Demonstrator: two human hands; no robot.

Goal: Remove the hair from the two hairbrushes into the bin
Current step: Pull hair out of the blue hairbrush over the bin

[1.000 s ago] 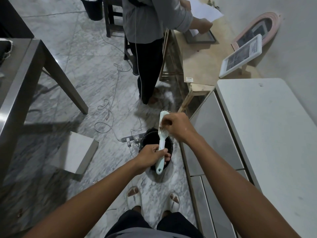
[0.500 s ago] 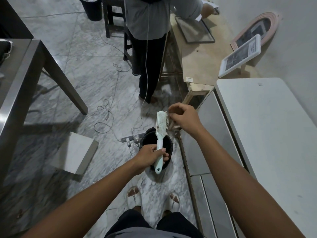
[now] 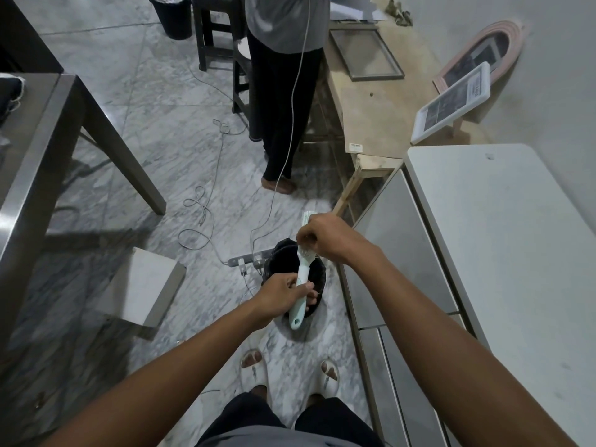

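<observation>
Pale green, the brush (image 3: 301, 279) stands near upright over the bin (image 3: 283, 262), handle down and head away from the person. The left hand (image 3: 283, 296) is wrapped around the handle; the right hand (image 3: 324, 238) covers the head, fingers (image 3: 304, 237) pinched at the bristles. Pulled hair should drop straight down into the bin.

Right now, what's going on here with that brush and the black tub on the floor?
A person stands over a black bin on the marble floor, cleaning a pale green hairbrush. The left hand grips the brush by its handle and holds it above the bin. The right hand is closed over the bristle end, fingers pinched as if pulling hair loose. Whether any hair has dropped in cannot be made out. Only one brush is in sight. Another person stands further back at a wooden table.
</observation>
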